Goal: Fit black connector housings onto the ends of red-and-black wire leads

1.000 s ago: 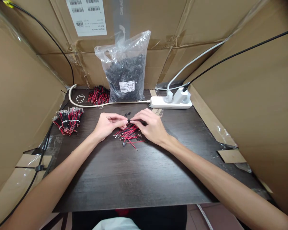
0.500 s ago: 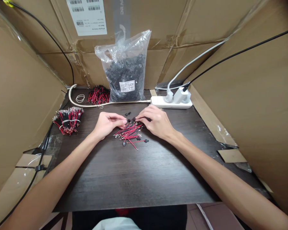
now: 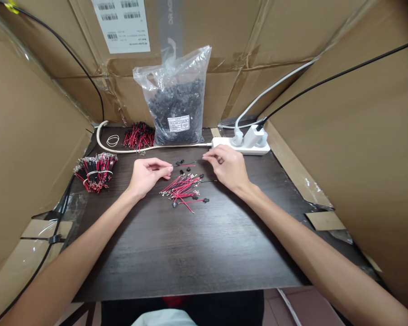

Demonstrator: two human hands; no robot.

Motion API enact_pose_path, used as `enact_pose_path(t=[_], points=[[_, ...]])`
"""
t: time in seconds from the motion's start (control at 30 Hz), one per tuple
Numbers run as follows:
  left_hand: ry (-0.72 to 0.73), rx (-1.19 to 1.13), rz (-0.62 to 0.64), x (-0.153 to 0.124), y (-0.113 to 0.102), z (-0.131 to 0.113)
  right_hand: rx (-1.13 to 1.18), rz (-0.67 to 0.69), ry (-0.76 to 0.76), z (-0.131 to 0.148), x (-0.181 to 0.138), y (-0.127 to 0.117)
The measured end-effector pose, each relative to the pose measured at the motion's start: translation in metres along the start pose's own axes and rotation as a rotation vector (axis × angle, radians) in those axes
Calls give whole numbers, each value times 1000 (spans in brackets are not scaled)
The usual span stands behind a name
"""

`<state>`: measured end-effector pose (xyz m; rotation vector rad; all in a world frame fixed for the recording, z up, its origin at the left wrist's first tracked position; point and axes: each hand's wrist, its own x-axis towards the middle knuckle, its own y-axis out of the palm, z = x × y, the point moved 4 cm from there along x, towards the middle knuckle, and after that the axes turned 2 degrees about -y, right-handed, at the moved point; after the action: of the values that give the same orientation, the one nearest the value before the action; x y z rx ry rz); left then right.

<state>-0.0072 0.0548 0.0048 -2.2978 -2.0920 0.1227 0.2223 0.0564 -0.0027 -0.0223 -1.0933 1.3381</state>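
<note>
My left hand pinches the end of a small connector with a red and a black wire; the wires stretch right, over the table. To the right, my right hand hovers with fingers curled and tips together; anything between them is too small to make out. Below and between both hands lies a loose pile of red and black wires with silvery ends. Black connector housings are scattered at its upper edge, and one housing at its lower right sits on a red wire.
A clear plastic bag of black parts stands against the cardboard wall. Left of it is a heap of wired connectors. A banded wire bundle lies at left. The white power strip sits behind my right hand.
My hands have moved apart: the right went right and slightly up, the left slightly left. The red and black wires by my left hand now show. A black wire appears at the pile's right.
</note>
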Motion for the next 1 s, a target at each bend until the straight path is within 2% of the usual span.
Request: enact_pose_path(t=[0.13,0.33,0.57,0.73,0.83,1.0], points=[[84,15,-16,0,-2,-1,42,-54,58,-8,1,-3],[180,247,-11,-3,1,-6,127,33,145,-1,0,-2],[322,495,-1,-4,1,-5,33,222,-32,16,0,2],[385,562,13,-5,4,-6,18,298,-72,18,-2,5],[442,595,4,-8,5,-10,23,294,-77,17,-2,5],[592,602,2,-15,7,-18,43,210,-75,23,-1,2]])
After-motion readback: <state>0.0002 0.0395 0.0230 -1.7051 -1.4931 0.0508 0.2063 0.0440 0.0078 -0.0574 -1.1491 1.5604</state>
